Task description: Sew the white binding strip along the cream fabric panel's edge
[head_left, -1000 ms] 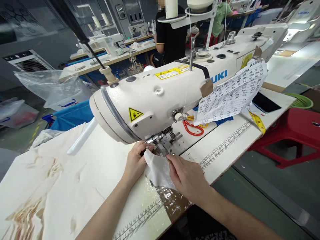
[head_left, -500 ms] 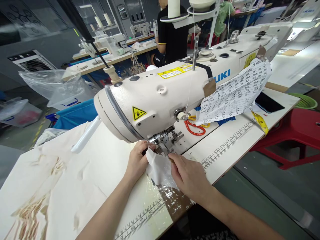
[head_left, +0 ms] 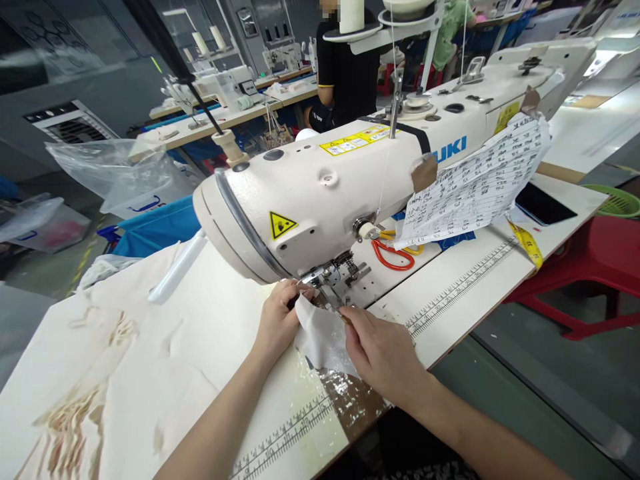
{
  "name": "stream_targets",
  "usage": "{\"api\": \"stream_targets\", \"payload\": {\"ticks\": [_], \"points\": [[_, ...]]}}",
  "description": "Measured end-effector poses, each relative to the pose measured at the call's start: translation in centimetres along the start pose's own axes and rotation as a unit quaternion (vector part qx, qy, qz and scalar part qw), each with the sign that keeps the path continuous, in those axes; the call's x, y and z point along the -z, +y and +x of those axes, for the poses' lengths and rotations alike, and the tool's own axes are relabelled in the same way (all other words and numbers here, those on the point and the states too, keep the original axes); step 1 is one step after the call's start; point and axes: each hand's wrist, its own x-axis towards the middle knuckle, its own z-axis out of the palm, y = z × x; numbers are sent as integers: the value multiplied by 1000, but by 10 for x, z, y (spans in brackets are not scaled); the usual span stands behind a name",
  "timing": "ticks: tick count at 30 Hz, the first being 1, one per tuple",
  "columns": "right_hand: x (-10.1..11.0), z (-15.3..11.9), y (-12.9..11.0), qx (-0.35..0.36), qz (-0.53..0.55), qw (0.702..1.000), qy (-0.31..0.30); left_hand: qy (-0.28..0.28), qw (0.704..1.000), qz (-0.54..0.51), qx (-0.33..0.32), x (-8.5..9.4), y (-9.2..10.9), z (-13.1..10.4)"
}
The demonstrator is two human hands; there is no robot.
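A piece of white fabric (head_left: 320,333) hangs at the needle area of a large white sewing machine (head_left: 300,180). My left hand (head_left: 279,317) pinches the fabric's upper left edge, close beside the presser foot (head_left: 327,293). On the other side of the cloth, my right hand (head_left: 377,347) is closed around a thin brownish tool (head_left: 345,319), whose tip points toward the presser foot. The tool is mostly hidden by the fingers. Red-handled scissors (head_left: 393,257) lie behind, under the machine arm.
Pale fabric pieces (head_left: 150,347) cover the table's left side. A handwritten sheet (head_left: 475,180) hangs from the machine, near a dark phone (head_left: 545,203) and yellow tape measure (head_left: 527,245). A red stool (head_left: 580,267) stands at right. A person in black (head_left: 353,73) is beyond the machine.
The whole view has shifted slightly, so the machine and table appear a little further right. Both hands keep almost the same hold and place at the fabric.
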Motion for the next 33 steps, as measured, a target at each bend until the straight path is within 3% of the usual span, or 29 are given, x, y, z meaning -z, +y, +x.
{"api": "stream_targets", "payload": {"ticks": [13,24,33], "points": [[-2,2,1,5,-24,1000,-13,-2,1000,-5,3,0,1,1],[-1,1,3,20,-5,999,-35,-9,999,32,-34,2,-3,1],[0,-1,2,11,5,1000,-18,-10,1000,20,-7,1,-2,2]]}}
